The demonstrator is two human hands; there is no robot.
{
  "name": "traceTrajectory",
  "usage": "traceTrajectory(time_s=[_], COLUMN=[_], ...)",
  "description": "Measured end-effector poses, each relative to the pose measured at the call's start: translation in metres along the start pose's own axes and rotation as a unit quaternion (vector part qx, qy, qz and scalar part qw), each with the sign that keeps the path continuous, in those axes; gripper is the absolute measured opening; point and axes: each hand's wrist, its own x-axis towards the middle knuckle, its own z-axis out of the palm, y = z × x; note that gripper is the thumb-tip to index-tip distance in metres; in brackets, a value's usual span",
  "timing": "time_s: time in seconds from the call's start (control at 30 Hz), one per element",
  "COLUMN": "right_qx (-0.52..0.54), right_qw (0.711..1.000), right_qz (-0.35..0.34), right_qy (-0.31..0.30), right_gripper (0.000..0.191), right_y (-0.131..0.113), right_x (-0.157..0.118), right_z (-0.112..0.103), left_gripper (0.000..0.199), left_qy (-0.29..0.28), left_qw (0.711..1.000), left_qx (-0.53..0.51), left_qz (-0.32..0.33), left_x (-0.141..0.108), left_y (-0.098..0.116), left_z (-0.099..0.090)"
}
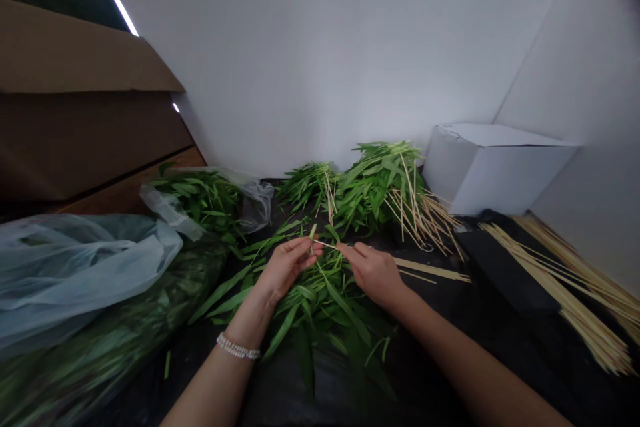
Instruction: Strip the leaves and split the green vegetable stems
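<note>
Pinched in my left hand (293,261) is a short green stem (313,233), its cut end pointing up. My right hand (373,272) grips a thin wooden skewer (326,244), whose tip reaches to the stem at my left fingers. Whether the tip has gone into the stem I cannot tell. Below both hands spreads a loose heap of long-leaved greens (320,310). Several bare skewers (433,269) lie just right of my right hand.
Skewered greens (380,180) are piled at the back, beside a white box (505,167). Skewer bundles (565,300) and a black block (507,270) lie right. Plastic bags (85,267) of greens and a cardboard box (90,140) stand left.
</note>
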Motion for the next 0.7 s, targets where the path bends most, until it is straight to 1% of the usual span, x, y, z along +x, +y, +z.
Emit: traceTrajectory(time_s=[0.27,0.7], right_qx=[-0.001,-0.007], right_qw=[1.000,1.000], right_qz=[0.002,0.000], right_qy=[0.001,-0.002], right_gripper=[0.041,0.041], right_y=[0.0012,-0.0002], right_x=[-0.0004,-0.0009], right_z=[0.0017,0.0009], left_gripper=[0.021,0.021], left_qy=[-0.002,0.016], left_qw=[1.000,1.000], left_qx=[0.006,0.008], left_qz=[-0.001,-0.005], left_x=[-0.0005,0.0007], left_y=[-0.0014,-0.0018], left_z=[-0.0008,0.0009])
